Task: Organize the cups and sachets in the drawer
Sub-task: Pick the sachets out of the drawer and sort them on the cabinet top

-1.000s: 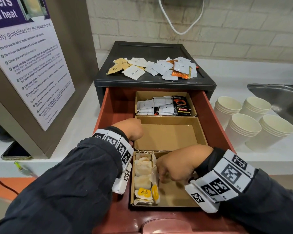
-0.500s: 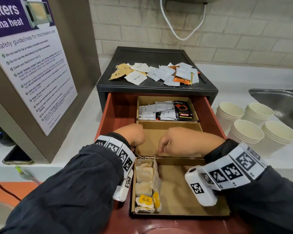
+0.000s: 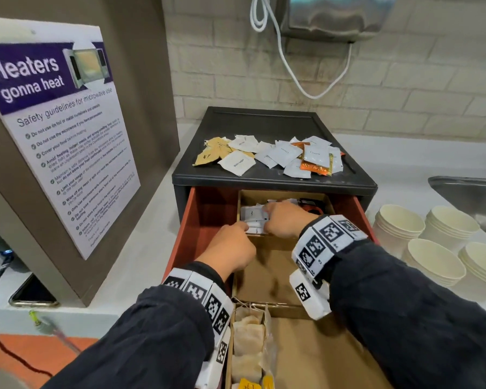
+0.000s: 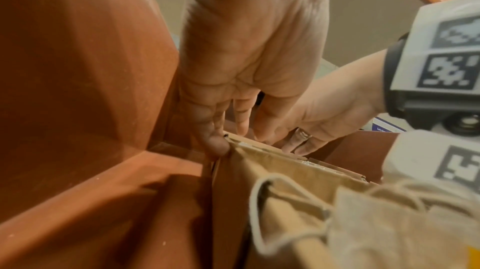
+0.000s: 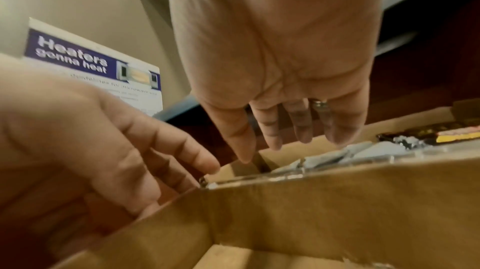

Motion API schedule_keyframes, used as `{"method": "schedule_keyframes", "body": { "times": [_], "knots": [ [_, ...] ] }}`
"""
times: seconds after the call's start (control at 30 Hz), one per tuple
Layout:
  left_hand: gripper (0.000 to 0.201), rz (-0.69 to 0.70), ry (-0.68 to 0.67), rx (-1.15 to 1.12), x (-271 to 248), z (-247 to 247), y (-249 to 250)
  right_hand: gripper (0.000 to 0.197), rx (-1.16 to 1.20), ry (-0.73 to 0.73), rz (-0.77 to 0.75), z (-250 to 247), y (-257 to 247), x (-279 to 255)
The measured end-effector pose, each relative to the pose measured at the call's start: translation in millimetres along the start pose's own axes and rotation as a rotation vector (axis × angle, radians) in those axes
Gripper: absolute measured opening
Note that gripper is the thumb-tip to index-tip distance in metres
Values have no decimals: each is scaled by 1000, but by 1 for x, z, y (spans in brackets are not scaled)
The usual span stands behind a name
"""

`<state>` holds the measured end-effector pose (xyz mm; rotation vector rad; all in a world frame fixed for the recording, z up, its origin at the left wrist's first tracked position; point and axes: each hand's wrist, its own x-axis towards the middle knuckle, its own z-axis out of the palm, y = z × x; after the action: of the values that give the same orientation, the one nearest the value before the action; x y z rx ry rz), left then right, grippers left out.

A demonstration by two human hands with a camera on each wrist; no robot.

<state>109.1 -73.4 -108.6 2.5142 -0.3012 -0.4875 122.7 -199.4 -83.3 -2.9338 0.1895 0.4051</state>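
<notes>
The red drawer (image 3: 205,217) is pulled out and holds three cardboard boxes in a row. White sachets (image 3: 251,216) and a black sachet (image 3: 310,206) lie in the far box (image 3: 281,193). My right hand (image 3: 267,217) reaches into that box with straight fingers (image 5: 301,129) over the white sachets (image 5: 337,154). My left hand (image 3: 243,228) touches the box's near left corner with its fingertips (image 4: 215,144) and holds nothing. The middle box (image 3: 267,276) is bare. Tea bags (image 3: 247,335) stand in the near box.
Loose white, tan and orange sachets (image 3: 275,155) lie scattered on the black cabinet top. Stacks of paper cups (image 3: 432,256) stand on the counter to the right, beside a steel sink (image 3: 472,192). A microwave with a sign (image 3: 62,141) stands left, a phone (image 3: 34,293) beneath.
My right hand has left the near box, crossed the middle one and reached into the far box. My left hand has slid forward along the drawer to the far box's corner.
</notes>
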Motion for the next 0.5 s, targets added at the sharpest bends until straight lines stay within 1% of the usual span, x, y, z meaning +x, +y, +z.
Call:
{"method": "schedule_keyframes", "body": {
  "times": [0.1, 0.2, 0.23, 0.33, 0.43, 0.5],
  "knots": [
    [60, -24, -62, 92, 4, 3, 3, 51, -105, -32, 6, 3, -4, 18],
    [52, -12, -72, 189, 9, 2, 6, 34, -173, -48, -43, 7, -5, 30],
    [47, -6, -79, 225, 10, 1, 7, 32, -174, -69, -54, 9, -5, 33],
    [39, -19, -120, 312, 12, -3, 8, 40, -226, -138, -108, 14, -5, 35],
    [40, -10, -125, 326, 10, -4, 9, 50, -218, -148, -163, 19, -3, 37],
    [40, -10, -128, 307, 10, -4, 8, 53, -214, -148, -154, 19, -1, 37]
  ]
}}
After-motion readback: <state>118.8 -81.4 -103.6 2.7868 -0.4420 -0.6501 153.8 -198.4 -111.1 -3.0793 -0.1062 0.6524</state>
